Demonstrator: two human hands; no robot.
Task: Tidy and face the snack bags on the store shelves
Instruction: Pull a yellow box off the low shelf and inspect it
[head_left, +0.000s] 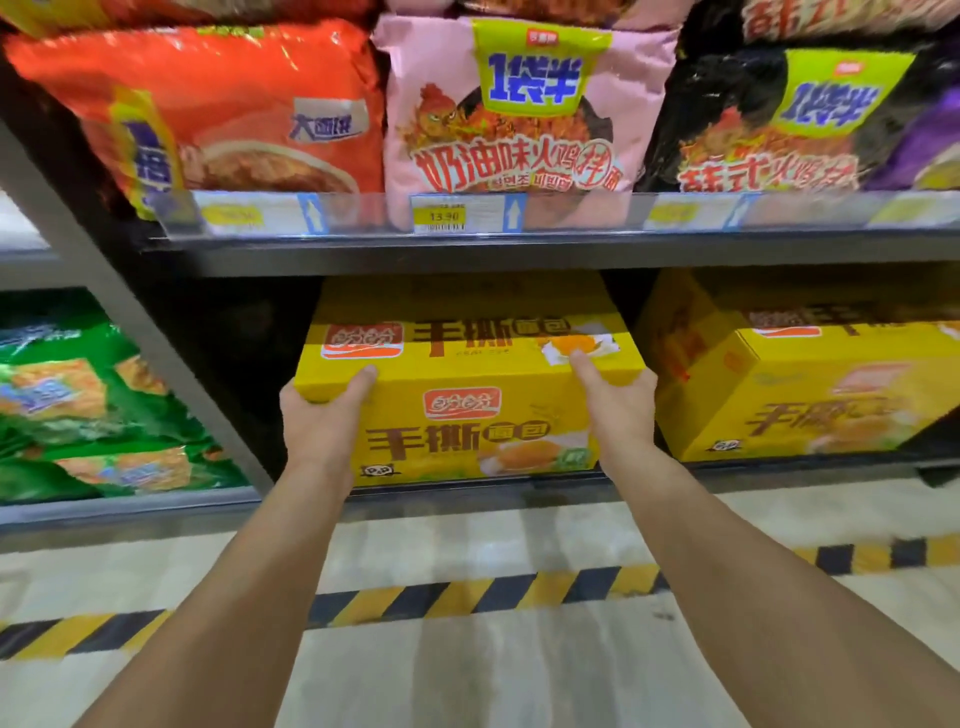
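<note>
A yellow bread box (467, 410) sits on the bottom shelf, front face toward me. My left hand (322, 421) grips its front left corner, thumb on top. My right hand (615, 400) grips its front right corner, thumb pressed on the top edge. On the shelf above stand an orange noodle bag (234, 109), a pink noodle bag (519, 104) and a black noodle bag (789, 119), all leaning forward.
A second yellow box (810, 395) stands to the right, turned at an angle. Green snack bags (88, 405) fill the neighbouring unit at left. A price rail (441, 214) fronts the upper shelf. Black-and-yellow floor tape (467, 597) runs below the shelf.
</note>
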